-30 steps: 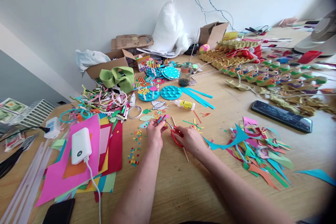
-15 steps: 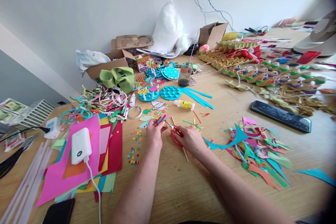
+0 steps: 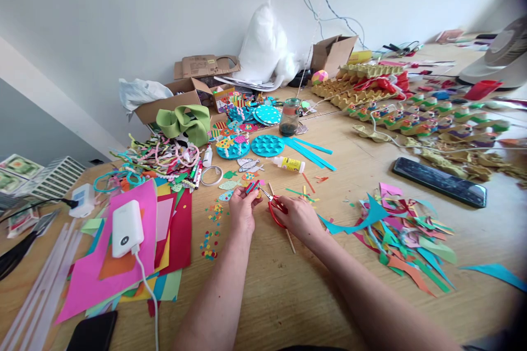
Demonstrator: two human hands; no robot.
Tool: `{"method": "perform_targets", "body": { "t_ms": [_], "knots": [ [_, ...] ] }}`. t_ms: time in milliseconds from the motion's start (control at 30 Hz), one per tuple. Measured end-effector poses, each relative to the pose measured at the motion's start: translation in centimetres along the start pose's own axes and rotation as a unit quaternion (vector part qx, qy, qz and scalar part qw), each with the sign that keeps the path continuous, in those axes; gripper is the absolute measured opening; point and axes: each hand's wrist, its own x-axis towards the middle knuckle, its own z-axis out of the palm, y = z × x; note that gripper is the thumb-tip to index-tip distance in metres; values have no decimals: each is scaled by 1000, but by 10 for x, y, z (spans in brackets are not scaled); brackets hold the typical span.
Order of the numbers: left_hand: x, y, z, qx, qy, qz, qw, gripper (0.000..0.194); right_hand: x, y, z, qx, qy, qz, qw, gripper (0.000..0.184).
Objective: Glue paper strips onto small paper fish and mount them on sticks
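My left hand (image 3: 244, 208) pinches a small striped paper piece (image 3: 252, 187) in red and blue. In my right hand (image 3: 300, 217) is a pair of red-handled scissors (image 3: 273, 207), the blades pointing at that piece; whether they touch it I cannot tell. A thin wooden stick (image 3: 290, 242) lies on the table, partly under the scissors and my right hand. Just beyond my hands are paper fish (image 3: 226, 196), a yellow-labelled glue bottle (image 3: 290, 164) and a round blue scalloped disc (image 3: 267, 145). Paper dots (image 3: 209, 247) are scattered left of my left forearm.
Coloured paper sheets (image 3: 175, 230) with a white power bank (image 3: 127, 228) on top lie at left, near a heap of pipe cleaners (image 3: 158, 156). Paper scraps (image 3: 405, 230) and a black phone (image 3: 439, 181) are at right. A glass jar (image 3: 290, 117) stands farther back.
Hardly anything differs. Both hands stay in place with the scissors and the striped paper piece, and the view shifts very slightly.
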Motion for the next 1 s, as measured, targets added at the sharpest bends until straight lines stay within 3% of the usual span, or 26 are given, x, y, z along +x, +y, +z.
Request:
{"method": "perform_targets", "body": {
  "t_ms": [1000],
  "knots": [
    [0,-2,-1,12,0,12,1000,35,-1,-1,-1,-7,-5,-20,1000,23]
  ]
}}
